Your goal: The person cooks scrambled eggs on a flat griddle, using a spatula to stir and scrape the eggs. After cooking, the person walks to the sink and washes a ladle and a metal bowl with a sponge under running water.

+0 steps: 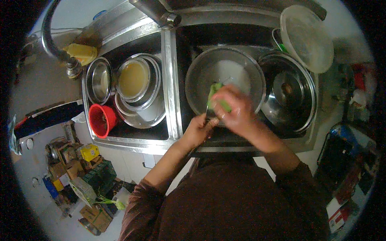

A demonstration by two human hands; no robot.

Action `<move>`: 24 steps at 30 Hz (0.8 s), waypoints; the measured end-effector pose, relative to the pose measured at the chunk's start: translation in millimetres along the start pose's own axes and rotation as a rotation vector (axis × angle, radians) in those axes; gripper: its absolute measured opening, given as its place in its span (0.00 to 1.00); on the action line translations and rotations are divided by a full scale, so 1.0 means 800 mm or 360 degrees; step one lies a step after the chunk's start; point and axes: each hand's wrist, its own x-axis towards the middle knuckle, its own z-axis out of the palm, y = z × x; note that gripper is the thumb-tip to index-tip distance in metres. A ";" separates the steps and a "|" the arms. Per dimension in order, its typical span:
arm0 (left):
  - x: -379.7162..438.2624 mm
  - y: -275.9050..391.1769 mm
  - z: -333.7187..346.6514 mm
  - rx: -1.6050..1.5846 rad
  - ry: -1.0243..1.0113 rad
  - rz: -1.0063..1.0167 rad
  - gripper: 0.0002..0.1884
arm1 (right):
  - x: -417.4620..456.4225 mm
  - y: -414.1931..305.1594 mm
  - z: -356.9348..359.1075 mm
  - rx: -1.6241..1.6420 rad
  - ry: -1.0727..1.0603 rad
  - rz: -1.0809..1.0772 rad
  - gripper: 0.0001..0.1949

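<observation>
My right hand (232, 105), blurred by motion, holds a light green cleaning pad or cloth (215, 89). It is over a large round basin (197, 67) in the right sink bowl. Whitish, cloudy water (233, 73) shows inside the basin. Close by, my left hand (197, 131) grips a slim dark utensil (207, 114) at the basin's near rim. The pad lies against the utensil's upper end, whose exact kind I cannot tell.
A stainless steel bowl (304, 111) leans at right, below a round translucent lid (307, 39). The left sink bowl holds nested bowls, a container of yellowish liquid (134, 79), a steel dish (99, 80) and a red cup (103, 121). A faucet (161, 16) overhangs the divider (171, 81).
</observation>
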 end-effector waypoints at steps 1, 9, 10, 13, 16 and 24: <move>0.003 0.011 0.001 -0.0028 0.0058 -0.0035 0.10 | -0.006 -0.012 0.006 -0.0034 -0.0039 -0.0013 0.06; -0.009 0.009 0.000 0.0369 -0.0048 0.0490 0.11 | 0.018 0.040 0.002 0.0198 0.0137 0.0575 0.07; -0.010 0.011 -0.002 0.0380 -0.0021 0.0317 0.11 | 0.015 0.020 0.001 0.0084 0.0167 0.0407 0.05; -0.014 0.012 -0.001 0.0341 0.0096 0.0282 0.10 | -0.014 -0.012 0.016 -0.0096 0.0070 0.0012 0.07; -0.013 0.026 -0.003 0.0402 0.0022 -0.0149 0.11 | -0.008 -0.001 0.016 -0.0076 0.0188 0.0033 0.06; -0.027 0.046 -0.001 0.0358 0.0010 0.0220 0.11 | 0.014 0.094 0.010 0.1397 -0.0339 0.1753 0.15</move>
